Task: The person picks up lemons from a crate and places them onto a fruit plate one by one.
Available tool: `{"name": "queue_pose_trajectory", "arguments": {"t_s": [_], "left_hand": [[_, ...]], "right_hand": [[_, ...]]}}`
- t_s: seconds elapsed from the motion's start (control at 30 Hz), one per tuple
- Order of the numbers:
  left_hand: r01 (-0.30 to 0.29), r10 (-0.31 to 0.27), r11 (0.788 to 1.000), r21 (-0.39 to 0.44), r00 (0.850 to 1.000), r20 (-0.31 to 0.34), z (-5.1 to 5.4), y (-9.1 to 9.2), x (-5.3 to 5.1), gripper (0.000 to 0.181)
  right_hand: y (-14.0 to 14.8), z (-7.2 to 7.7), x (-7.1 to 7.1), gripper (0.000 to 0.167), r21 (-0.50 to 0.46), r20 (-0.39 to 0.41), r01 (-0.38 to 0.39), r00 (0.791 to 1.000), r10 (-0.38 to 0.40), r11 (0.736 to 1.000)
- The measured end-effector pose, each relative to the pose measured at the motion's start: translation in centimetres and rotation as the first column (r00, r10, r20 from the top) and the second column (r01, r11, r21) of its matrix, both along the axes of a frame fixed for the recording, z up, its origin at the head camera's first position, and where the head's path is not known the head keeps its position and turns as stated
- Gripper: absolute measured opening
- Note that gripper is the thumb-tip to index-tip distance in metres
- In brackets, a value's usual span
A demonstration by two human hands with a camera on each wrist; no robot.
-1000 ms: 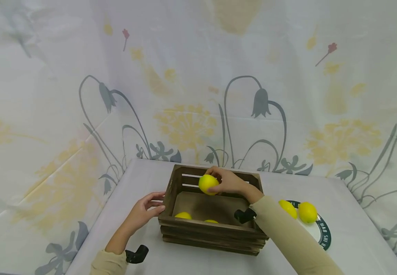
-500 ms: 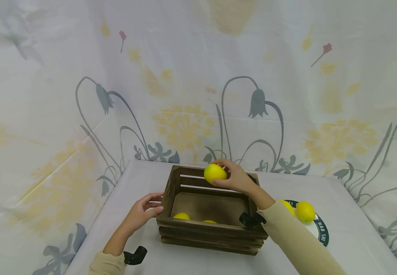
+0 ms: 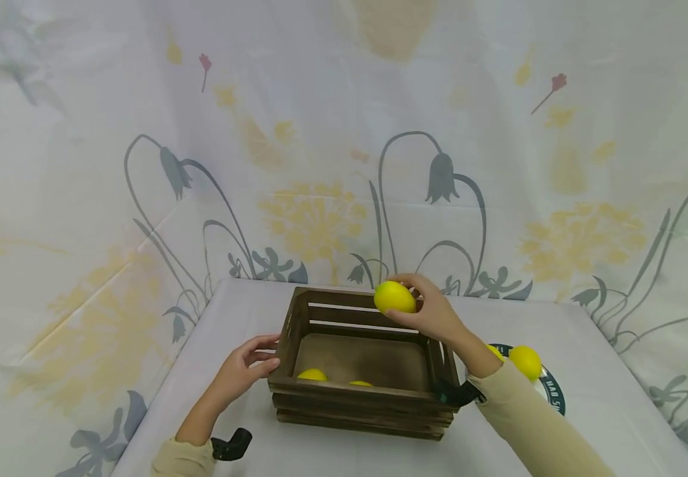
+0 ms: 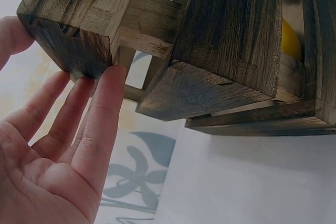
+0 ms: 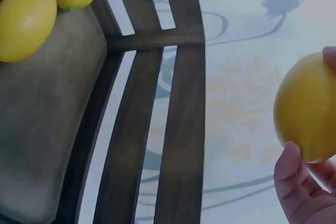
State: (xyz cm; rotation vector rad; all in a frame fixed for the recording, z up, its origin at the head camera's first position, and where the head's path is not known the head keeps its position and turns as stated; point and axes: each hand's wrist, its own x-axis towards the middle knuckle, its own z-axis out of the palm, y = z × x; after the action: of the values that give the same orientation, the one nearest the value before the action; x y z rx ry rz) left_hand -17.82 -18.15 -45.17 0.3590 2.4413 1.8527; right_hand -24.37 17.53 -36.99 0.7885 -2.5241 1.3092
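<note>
My right hand (image 3: 438, 318) grips a yellow lemon (image 3: 394, 297) above the back right part of a dark wooden slatted crate (image 3: 358, 392). In the right wrist view the lemon (image 5: 307, 108) sits between fingers and thumb, partly cut off by the frame edge. Two more lemons (image 5: 25, 22) lie inside the crate; the front wall hides most of them in the head view. My left hand (image 3: 242, 369) touches the crate's left end with its fingertips. The left wrist view shows those fingers (image 4: 102, 124) fairly straight against the wooden slats (image 4: 73, 40).
Right of the crate stands a white plate with a dark lettered rim (image 3: 553, 393). It bears lemons, one in plain sight (image 3: 525, 362) and another mostly behind the right forearm. A white cloth (image 3: 612, 397) covers the table, and a flower-printed curtain (image 3: 332, 132) surrounds it.
The right hand has lifted the lemon up from inside the crate and shifted it to the right. My left hand keeps its place at the crate's end.
</note>
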Motion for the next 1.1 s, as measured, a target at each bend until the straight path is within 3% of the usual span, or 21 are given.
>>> {"name": "queue_pose_trajectory", "arguments": {"t_s": [0.47, 0.67, 0.83, 1.1], "left_hand": [[-0.007, 0.007, 1.0, 0.017, 1.0, -0.002, -0.2, 0.0, 0.1, 0.046], [-0.005, 0.006, 1.0, 0.019, 1.0, -0.01, -0.2, 0.0, 0.0, 0.046], [-0.002, 0.002, 1.0, 0.023, 1.0, -0.012, -0.2, 0.0, -0.1, 0.046], [0.002, -0.002, 0.999, 0.035, 1.0, 0.0, -0.3, 0.0, 0.0, 0.046]], "right_hand": [[2.7, -0.3, 2.2, 0.054, 0.021, -0.027, 0.053, 0.998, -0.052, 0.998], [2.8, 1.3, 4.6, 0.053, 0.021, -0.063, 0.077, 0.995, -0.075, 0.997], [4.4, -0.3, 4.0, 0.056, 0.02, -0.077, 0.084, 0.994, -0.082, 0.996], [6.0, -1.4, 4.3, 0.058, 0.05, -0.106, 0.155, 0.983, -0.149, 0.987]]}}
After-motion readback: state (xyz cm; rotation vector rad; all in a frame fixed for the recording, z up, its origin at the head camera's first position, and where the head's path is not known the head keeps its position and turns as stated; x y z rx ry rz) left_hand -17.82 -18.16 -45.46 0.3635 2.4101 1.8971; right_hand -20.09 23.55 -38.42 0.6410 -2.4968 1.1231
